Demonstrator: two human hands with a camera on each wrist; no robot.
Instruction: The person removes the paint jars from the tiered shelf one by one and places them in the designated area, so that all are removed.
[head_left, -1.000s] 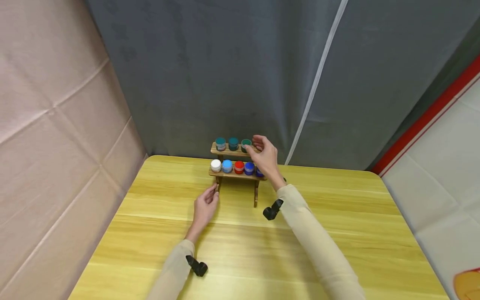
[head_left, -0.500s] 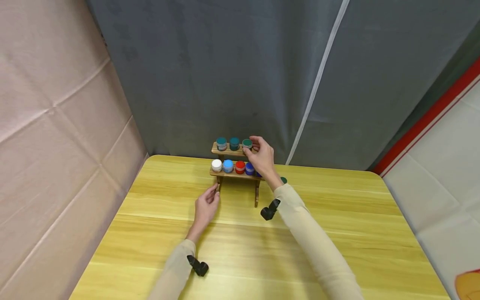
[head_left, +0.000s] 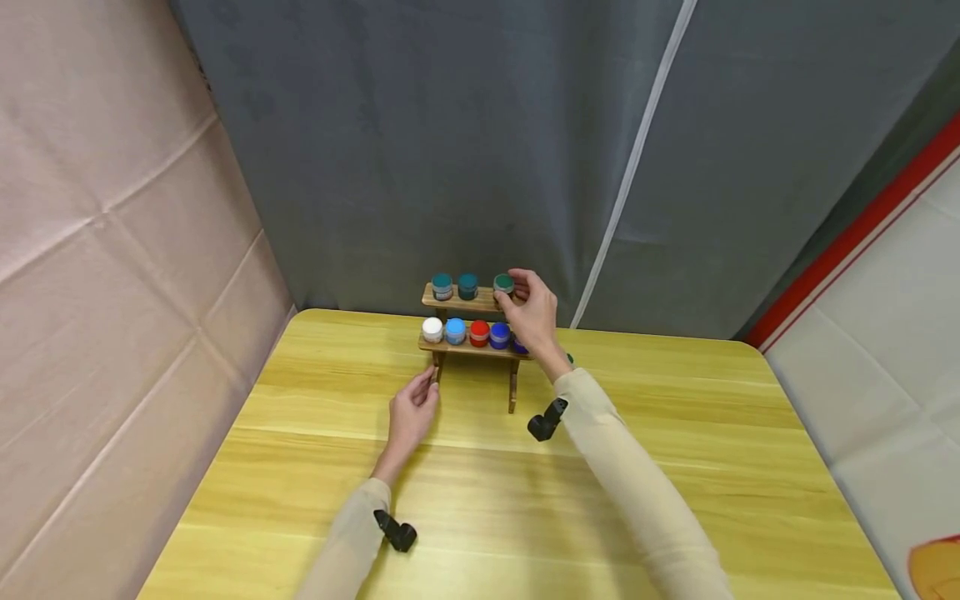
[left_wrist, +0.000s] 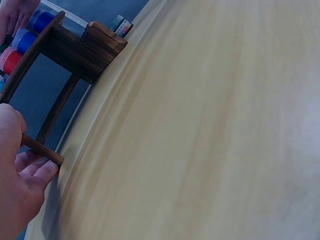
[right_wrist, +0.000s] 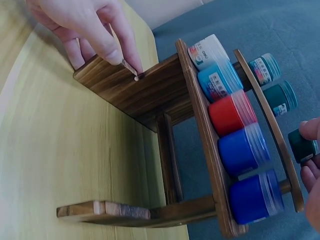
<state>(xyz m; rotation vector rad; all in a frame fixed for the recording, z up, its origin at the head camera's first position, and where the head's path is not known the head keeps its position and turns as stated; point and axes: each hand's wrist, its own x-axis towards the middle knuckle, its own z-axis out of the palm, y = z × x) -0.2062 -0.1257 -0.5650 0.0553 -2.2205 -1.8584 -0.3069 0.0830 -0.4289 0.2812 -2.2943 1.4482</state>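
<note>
A two-tier wooden rack [head_left: 467, 350] stands near the back of the table. My left hand [head_left: 411, 414] grips its left side panel [right_wrist: 155, 82], thumb on one face and fingers on the other, as the right wrist view shows. At the upper shelf's right part, my right hand [head_left: 534, 319] pinches a dark green paint jar [head_left: 503, 285] between thumb and fingers. Two teal paint jars [head_left: 467, 287] stand left of it on that shelf. Along the lower shelf are white [head_left: 432, 330], light blue [head_left: 455, 331], red [head_left: 479, 333] and blue [head_left: 499, 336] jars; my right hand partly hides the rightmost.
Another green-lidded jar [head_left: 571, 358] stands on the table right of the rack, mostly behind my right wrist; the left wrist view shows this jar [left_wrist: 121, 26] beyond the rack. A grey curtain [head_left: 420, 167] hangs behind the wooden table [head_left: 675, 433]. Pale walls flank both sides.
My right hand's fingers have closed around the dark green jar, and it has shifted a little to the right along the upper shelf. The left hand stays on the rack's side.
</note>
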